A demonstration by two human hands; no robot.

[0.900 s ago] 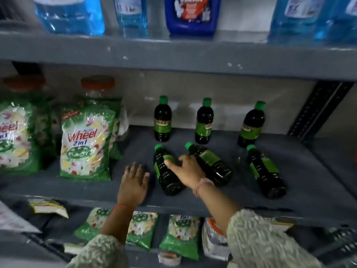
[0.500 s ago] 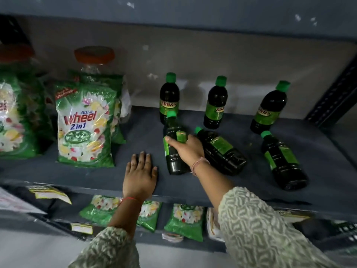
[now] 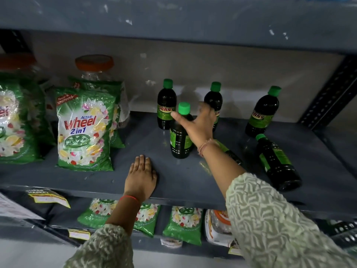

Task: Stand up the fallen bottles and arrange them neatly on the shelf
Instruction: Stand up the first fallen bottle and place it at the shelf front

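Shelf (image 3: 135, 144): grey metal; carries all items below.
Held bottle (image 3: 180, 132): upright, long axis vertical, green cap up; stands in front of the back row, base on the shelf.
Right hand (image 3: 199, 125): wrapped round the held bottle's upper body from its right; thumb across the shoulder, fingers (image 3: 206, 108) behind; grasping.
Left hand (image 3: 142, 176): flat on the shelf edge, palm down, fingers spread, holding nothing; left of the held bottle, apart from it.
Back row: three bottles upright, at left (image 3: 166, 105), middle (image 3: 214, 99), right (image 3: 263, 113).
Fallen bottle, near (image 3: 229, 152): mostly hidden under the right wrist.
Fallen bottle, far (image 3: 277, 161): on its side, cap toward the back, right of the right arm; right hand nearer.
Bottle labels: "SUNNY", yellow on green.
Detergent pouch (image 3: 85, 130): "Active Wheel 2 in 1".
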